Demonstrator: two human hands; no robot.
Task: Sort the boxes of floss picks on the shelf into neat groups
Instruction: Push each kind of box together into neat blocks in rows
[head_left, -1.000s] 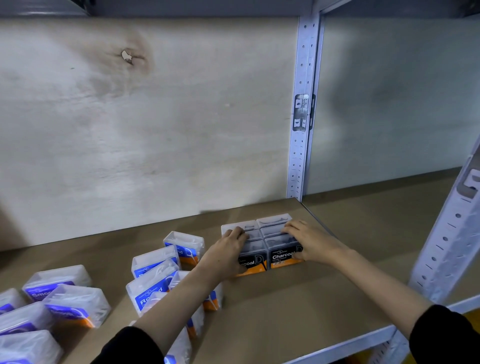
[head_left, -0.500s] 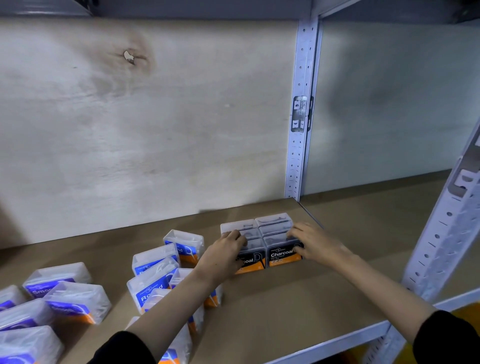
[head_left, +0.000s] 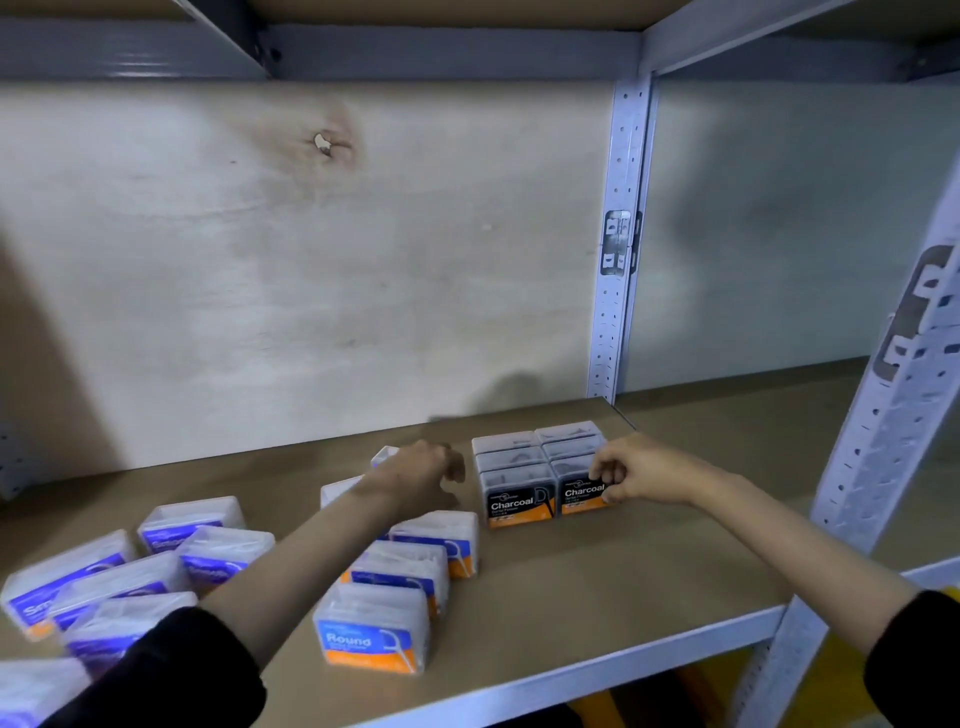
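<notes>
Touching Charcoal boxes (head_left: 540, 475) near shelf (head_left: 597, 597) edge — right hand (head_left: 631, 470), bare board ahead

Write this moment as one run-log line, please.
left hand: off Charcoal block, empty | right hand: fingers at block's right edge | Round boxes: loose

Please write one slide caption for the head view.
Two hands beside grouped charcoal boxes; blue boxes lie loose.
</notes>
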